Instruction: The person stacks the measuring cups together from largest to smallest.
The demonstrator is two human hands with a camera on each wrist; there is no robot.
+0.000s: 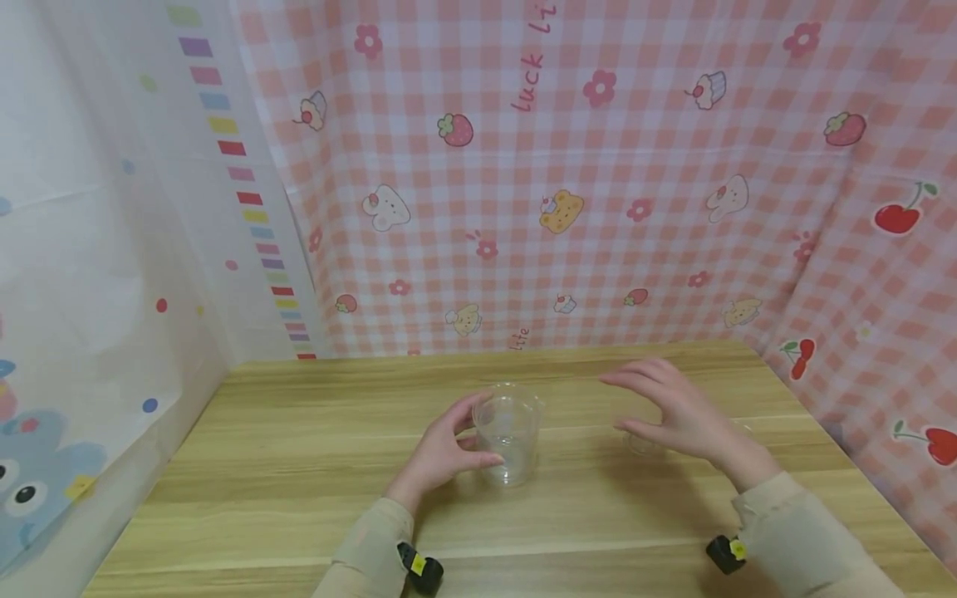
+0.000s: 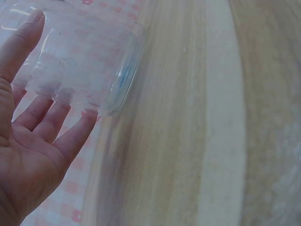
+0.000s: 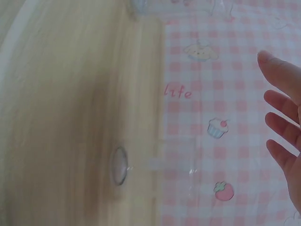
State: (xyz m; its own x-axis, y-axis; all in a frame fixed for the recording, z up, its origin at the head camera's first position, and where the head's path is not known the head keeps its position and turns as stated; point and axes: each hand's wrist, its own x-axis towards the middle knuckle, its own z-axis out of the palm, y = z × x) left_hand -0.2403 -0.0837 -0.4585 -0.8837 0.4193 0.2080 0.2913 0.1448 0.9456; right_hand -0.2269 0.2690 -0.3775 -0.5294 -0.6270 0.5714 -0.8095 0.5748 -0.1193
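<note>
In the head view my left hand (image 1: 449,448) holds a clear plastic cup (image 1: 521,436) from its left side, mouth up. The left wrist view shows the thumb and fingers of that hand (image 2: 40,136) against the wall of the cup (image 2: 99,61). My right hand (image 1: 676,411) hovers over the right part of the table, fingers spread from the thumb, nothing in its grasp. Another clear cup (image 1: 641,444) shows faintly under it, partly hidden. The right wrist view has this cup (image 3: 120,167) standing on the wood, apart from the fingers of the right hand (image 3: 287,113).
Both cups stand over a wood-grain table (image 1: 299,465). A pink checked cloth (image 1: 508,183) hangs along the back edge, with another printed cloth (image 1: 897,291) on the right and a white one (image 1: 112,249) on the left. A small black device (image 1: 422,573) sits at the left wrist.
</note>
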